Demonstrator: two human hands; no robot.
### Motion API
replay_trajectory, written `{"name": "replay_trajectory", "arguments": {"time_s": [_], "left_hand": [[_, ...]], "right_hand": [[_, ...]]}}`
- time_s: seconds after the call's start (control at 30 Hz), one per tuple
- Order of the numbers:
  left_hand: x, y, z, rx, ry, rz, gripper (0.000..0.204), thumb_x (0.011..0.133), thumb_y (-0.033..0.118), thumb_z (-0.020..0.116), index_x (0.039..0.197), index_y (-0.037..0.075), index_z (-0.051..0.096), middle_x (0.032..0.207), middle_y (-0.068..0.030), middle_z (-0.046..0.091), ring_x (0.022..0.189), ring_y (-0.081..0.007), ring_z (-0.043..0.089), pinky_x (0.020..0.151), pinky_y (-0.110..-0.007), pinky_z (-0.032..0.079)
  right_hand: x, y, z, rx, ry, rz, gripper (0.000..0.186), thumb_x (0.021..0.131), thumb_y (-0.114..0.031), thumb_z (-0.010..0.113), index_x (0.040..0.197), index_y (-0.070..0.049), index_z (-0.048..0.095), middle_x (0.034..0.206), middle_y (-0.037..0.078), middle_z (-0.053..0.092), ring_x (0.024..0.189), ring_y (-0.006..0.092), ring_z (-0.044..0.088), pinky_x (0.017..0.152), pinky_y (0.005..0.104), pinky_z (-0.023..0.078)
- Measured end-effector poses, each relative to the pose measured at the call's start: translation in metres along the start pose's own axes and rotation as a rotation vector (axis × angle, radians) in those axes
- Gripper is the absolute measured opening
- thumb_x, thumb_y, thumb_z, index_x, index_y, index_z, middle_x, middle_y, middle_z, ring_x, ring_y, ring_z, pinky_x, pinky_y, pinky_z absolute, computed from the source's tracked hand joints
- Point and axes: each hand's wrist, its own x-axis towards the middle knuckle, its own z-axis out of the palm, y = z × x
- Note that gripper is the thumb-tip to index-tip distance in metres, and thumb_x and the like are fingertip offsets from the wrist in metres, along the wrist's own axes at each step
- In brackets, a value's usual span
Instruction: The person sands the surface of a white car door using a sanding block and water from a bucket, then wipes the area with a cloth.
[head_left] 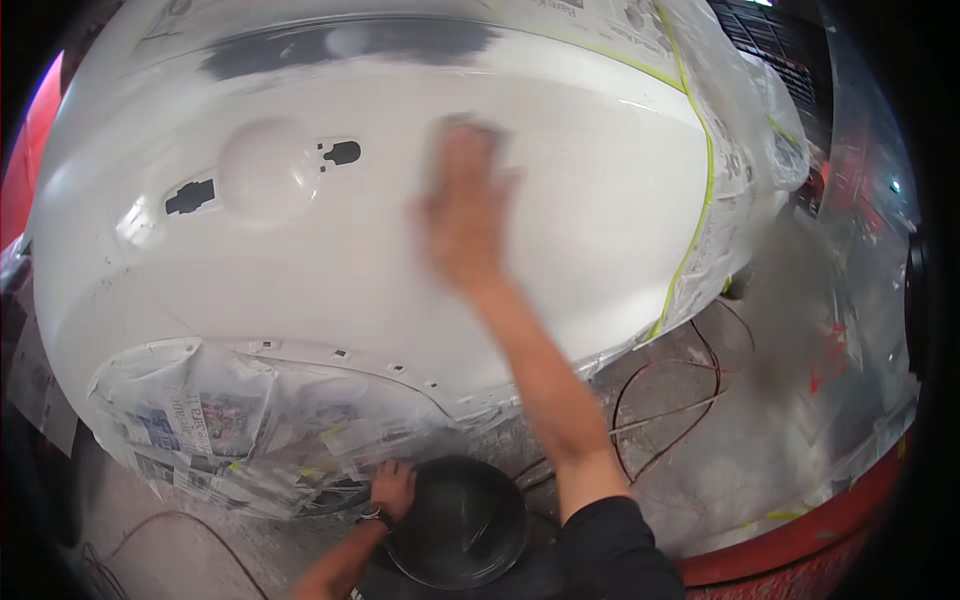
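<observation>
My right hand (463, 225) is stretched out over a white car body panel (590, 210) and is smeared by motion. A dark grey pad (490, 130) shows at its fingertips, pressed between hand and panel. Low in the view, my left hand (393, 487), with a dark band at the wrist, grips the left rim of a round black tub (460, 525). A dark grey patch (350, 45) runs along the panel's upper part. Left of my right hand, a round dish-shaped hollow (268, 172) lies between two dark cut-outs.
Plastic and newspaper masking (240, 400) covers the wheel arch, with more newspaper behind yellow-green tape (708, 190) at the right. Hoses (640, 385) loop over the floor. A red curved edge (800, 535) and hanging plastic sheet (860, 300) stand at the right.
</observation>
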Motion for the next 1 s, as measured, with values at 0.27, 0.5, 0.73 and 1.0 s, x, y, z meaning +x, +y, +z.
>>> {"name": "replay_trajectory", "arguments": {"time_s": [0.27,0.5,0.73,1.0], "left_hand": [[-0.008,-0.005,-0.002,-0.008,-0.014,-0.029,0.024,0.091,0.017,0.068,0.114,0.011,0.067,0.112,-0.0171,0.060,0.103,-0.0416,0.059,0.087,-0.052,0.052],[-0.012,0.002,0.000,0.005,-0.072,-0.081,0.023,0.092,0.017,0.067,0.114,0.011,0.067,0.112,-0.0170,0.060,0.104,-0.0408,0.059,0.087,-0.051,0.052],[-0.005,0.003,-0.002,0.009,0.012,-0.022,0.023,0.094,0.022,0.065,0.115,0.012,0.065,0.114,-0.0143,0.060,0.103,-0.0390,0.060,0.084,-0.052,0.054],[-0.013,-0.014,0.001,0.024,-0.053,-0.039,0.024,0.093,0.021,0.065,0.116,0.011,0.065,0.112,-0.0159,0.061,0.102,-0.0399,0.060,0.085,-0.052,0.053]], "right_hand": [[-0.060,0.067,-0.034,-0.009,-0.121,-0.200,0.077,0.096,-0.028,0.060,0.163,-0.012,0.027,0.169,0.012,0.026,0.157,0.0280,0.022,0.119,0.0693,0.006],[-0.017,-0.077,-0.002,0.289,-0.253,-0.395,0.071,0.103,-0.037,0.050,0.162,-0.007,0.027,0.169,0.015,0.024,0.158,0.0316,0.019,0.121,0.0662,0.013],[-0.007,0.022,-0.038,-0.276,-0.158,-0.369,0.077,0.100,-0.044,0.055,0.161,-0.005,0.029,0.168,0.011,0.028,0.156,0.0271,0.026,0.118,0.0684,0.021],[0.011,-0.037,-0.021,0.041,-0.284,-0.536,0.076,0.098,-0.034,0.058,0.162,-0.005,0.028,0.168,0.011,0.028,0.156,0.0232,0.026,0.122,0.0656,0.006]]}}
